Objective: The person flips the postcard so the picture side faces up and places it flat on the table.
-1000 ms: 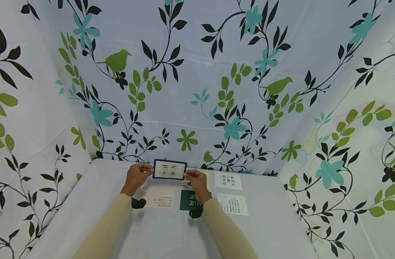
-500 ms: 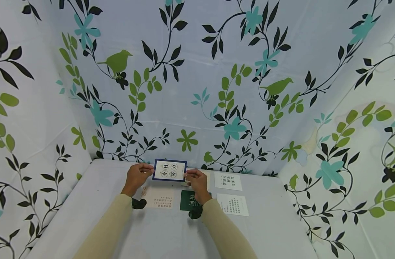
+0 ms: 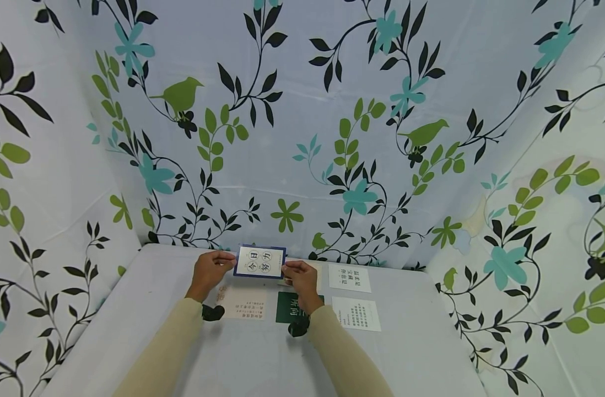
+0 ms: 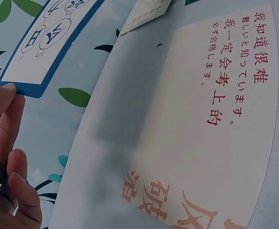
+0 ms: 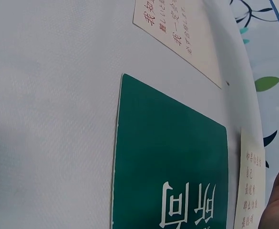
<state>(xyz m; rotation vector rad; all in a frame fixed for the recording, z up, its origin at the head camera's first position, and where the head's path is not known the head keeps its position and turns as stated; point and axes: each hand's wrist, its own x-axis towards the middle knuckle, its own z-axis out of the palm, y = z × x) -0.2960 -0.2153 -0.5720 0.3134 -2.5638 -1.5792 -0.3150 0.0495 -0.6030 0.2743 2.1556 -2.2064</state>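
Observation:
A blue-bordered card with circled characters is held up above the back of the table, its printed face towards the head camera. My left hand pinches its left edge between thumb and fingertips; the left wrist view shows that thumb on the blue border. At the opposite edge my right hand pinches the card. Below lie a pale pink card with red writing and a dark green card, partly covered by the right wrist. A cream card lies partly behind the right hand.
Two white printed cards, one farther back and one nearer, lie right of the right hand. A white cloth covers the table. Behind it hangs a curtain patterned with leaves and birds.
Since one second ago the blue-bordered card has tilted slightly, showing its face more fully to the head camera. Both hands keep nearly the same place, and the cards on the table lie still.

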